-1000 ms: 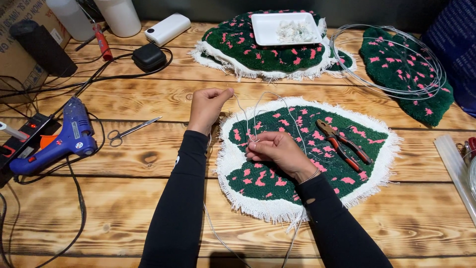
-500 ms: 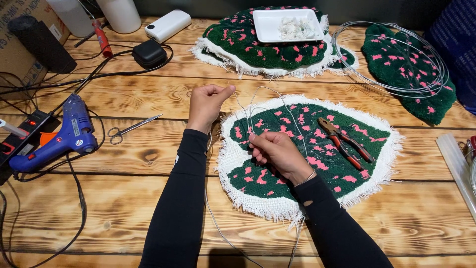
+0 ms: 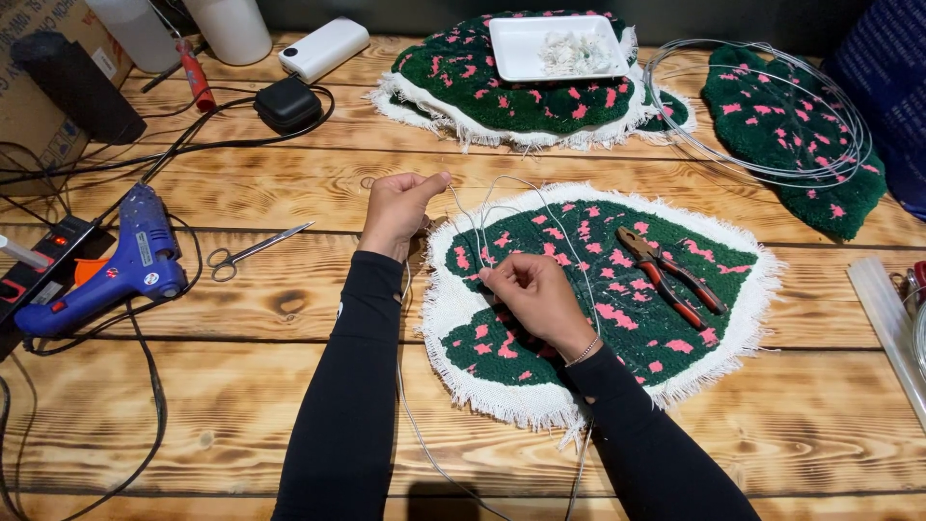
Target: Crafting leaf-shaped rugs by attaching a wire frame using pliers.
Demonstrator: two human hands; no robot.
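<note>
A leaf-shaped tufted rug piece, green with pink spots and a white fringe, lies on the wooden table. My left hand rests at the piece's upper left edge and pinches a thin silver wire. My right hand lies on the green pile and pinches the same wire, which loops between both hands and trails down past my forearms. Red-handled pliers lie on the piece to the right of my right hand.
Small scissors and a blue glue gun with black cables lie at left. At the back a second tufted piece carries a white tray. A wire coil rests on a third piece at right.
My left hand has shifted slightly right along the rug's edge and the wire loop between my hands has changed shape. My right hand stays on the green pile.
</note>
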